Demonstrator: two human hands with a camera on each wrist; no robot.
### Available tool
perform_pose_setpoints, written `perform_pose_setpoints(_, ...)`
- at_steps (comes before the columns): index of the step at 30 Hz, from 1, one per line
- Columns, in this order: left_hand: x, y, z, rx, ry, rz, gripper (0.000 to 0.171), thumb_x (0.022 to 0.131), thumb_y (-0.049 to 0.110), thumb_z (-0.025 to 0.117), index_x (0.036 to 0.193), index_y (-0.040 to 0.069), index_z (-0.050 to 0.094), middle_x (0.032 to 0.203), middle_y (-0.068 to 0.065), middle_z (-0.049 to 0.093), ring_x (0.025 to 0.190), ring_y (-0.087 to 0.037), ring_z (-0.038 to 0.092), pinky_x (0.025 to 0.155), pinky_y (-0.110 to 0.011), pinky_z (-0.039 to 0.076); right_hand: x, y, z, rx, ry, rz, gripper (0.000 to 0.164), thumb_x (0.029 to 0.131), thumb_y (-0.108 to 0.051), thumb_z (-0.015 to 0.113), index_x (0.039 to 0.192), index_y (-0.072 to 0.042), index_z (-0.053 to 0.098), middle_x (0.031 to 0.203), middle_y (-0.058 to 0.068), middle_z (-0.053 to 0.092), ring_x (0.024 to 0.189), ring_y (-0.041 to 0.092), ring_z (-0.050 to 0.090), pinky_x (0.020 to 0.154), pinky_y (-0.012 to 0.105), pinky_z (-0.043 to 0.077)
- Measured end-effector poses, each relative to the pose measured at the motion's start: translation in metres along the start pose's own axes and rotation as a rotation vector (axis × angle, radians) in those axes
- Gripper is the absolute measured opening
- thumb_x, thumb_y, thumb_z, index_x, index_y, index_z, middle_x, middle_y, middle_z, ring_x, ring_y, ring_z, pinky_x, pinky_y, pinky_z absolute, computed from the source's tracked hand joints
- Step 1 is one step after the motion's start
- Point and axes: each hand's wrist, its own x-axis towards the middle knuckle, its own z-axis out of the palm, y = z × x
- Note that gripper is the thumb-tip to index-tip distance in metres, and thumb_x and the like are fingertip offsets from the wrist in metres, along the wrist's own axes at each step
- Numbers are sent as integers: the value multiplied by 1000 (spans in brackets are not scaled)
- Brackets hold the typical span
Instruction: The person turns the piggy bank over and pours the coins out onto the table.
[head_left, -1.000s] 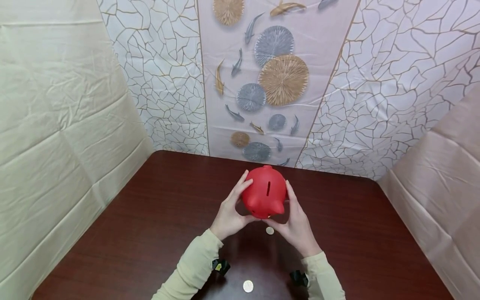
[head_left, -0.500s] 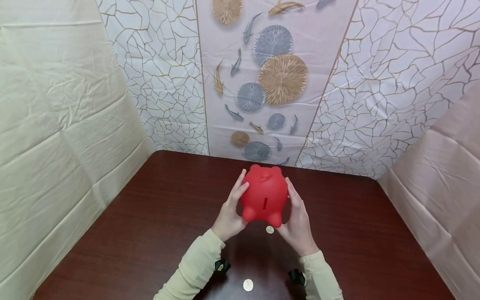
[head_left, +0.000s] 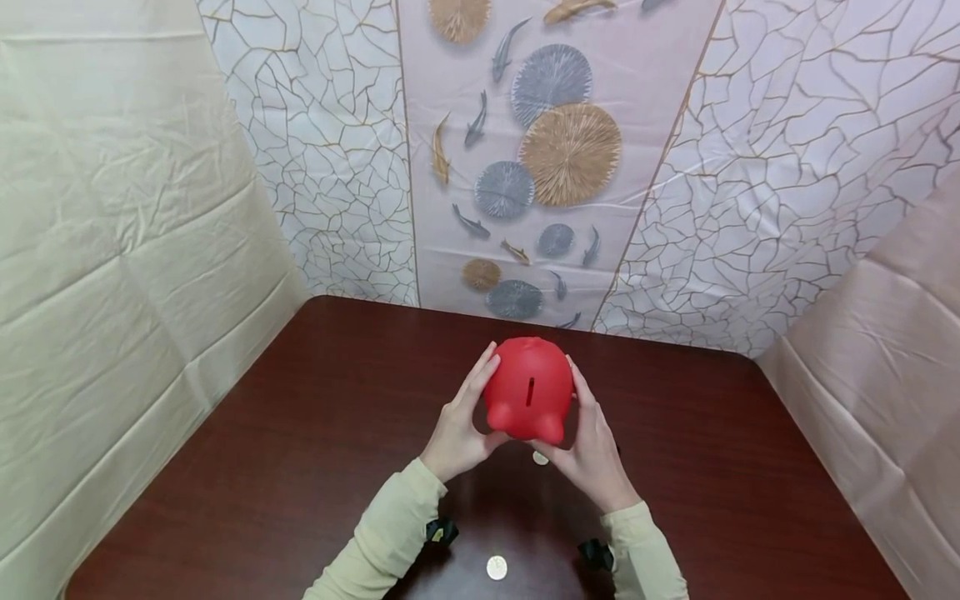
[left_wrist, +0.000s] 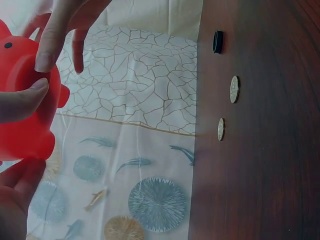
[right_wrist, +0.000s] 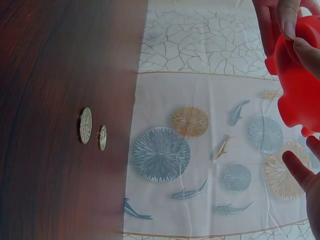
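Note:
Both hands hold up a red piggy bank (head_left: 528, 392) above the table. My left hand (head_left: 456, 433) grips its left side, with fingers spread along the flank and the thumb underneath. On the other side my right hand (head_left: 596, 454) grips it in the same way. The dark coin slot faces up toward the head camera, and two rounded ears point to the near side. A black eye shows on the piggy bank (left_wrist: 20, 60) in the left wrist view. One coin (head_left: 497, 567) lies near the front, and another coin (head_left: 541, 457) is partly hidden behind the right thumb.
A small round black cap (left_wrist: 218, 42) lies on the dark wooden table (head_left: 337, 400), beyond the two coins in the left wrist view. Patterned cloth (head_left: 517, 167) hangs behind the table. Pale cloth walls stand left and right.
Between the hands the piggy bank has tipped: its slot swung down toward the near side, then came partly back up. Both hands keep hold of it, nearly in place.

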Motion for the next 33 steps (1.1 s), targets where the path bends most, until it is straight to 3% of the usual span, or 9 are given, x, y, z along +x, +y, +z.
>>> perform_pose_setpoints(2, 1, 1, 0, 4, 6, 1, 95, 62, 14, 81, 140, 14, 25, 146, -13, 26, 126, -23, 42, 88, -31, 49, 0, 0, 0, 3, -12, 12, 107, 57, -28, 83, 140, -4, 20, 135, 10, 41, 108, 22, 50, 81, 40, 51)
perform_pose_setpoints(6, 2, 1, 0, 25, 8, -2, 96, 61, 14, 81, 140, 14, 26, 146, -11, 27, 124, -22, 44, 89, -30, 49, -1, 1, -1, 2, -25, 26, 103, 62, -35, 78, 140, -3, 19, 134, 13, 41, 106, 23, 50, 82, 41, 50)
perform_pose_setpoints(10, 1, -2, 1, 22, -20, -47, 98, 62, 21, 82, 141, 16, 25, 146, -5, 29, 120, -18, 49, 88, -29, 49, -3, 4, -2, -11, -58, 72, 108, 58, -37, 82, 141, -6, 20, 129, 14, 47, 104, 25, 52, 81, 42, 48)
perform_pose_setpoints(14, -4, -4, 2, -29, -61, -169, 99, 60, 36, 81, 141, 25, 25, 140, 3, 39, 107, -12, 57, 83, -26, 51, -6, 5, -4, -26, -127, 179, 111, 53, -34, 85, 142, -14, 23, 126, 11, 52, 99, 25, 55, 79, 42, 49)
perform_pose_setpoints(18, -8, -3, 2, -64, -101, -364, 93, 59, 52, 75, 137, 38, 27, 122, 3, 55, 78, -5, 63, 69, -20, 53, -9, 4, -6, -28, -201, 315, 96, 60, -45, 78, 138, -15, 32, 120, 11, 57, 96, 27, 59, 78, 43, 51)
perform_pose_setpoints(21, -9, -3, 4, -43, -120, -466, 87, 60, 59, 71, 134, 43, 29, 108, 0, 63, 63, -3, 61, 62, -18, 51, -8, 2, -6, -30, -241, 408, 86, 66, -53, 71, 134, -12, 39, 111, 10, 62, 92, 26, 62, 76, 40, 52)
perform_pose_setpoints(25, -11, -2, 6, -28, -138, -532, 81, 63, 60, 68, 133, 43, 31, 95, 0, 67, 59, 0, 58, 62, -17, 50, -8, 1, -4, -48, -253, 459, 77, 69, -56, 66, 128, -11, 46, 97, 5, 67, 79, 17, 62, 68, 31, 52)
perform_pose_setpoints(33, -12, 0, 11, -124, -127, -627, 72, 68, 58, 66, 130, 27, 45, 86, -3, 70, 46, -6, 58, 51, -21, 51, -7, -3, 1, -160, -209, 428, 56, 76, -53, 61, 111, -10, 60, 64, -1, 61, 54, 8, 47, 55, 23, 44)
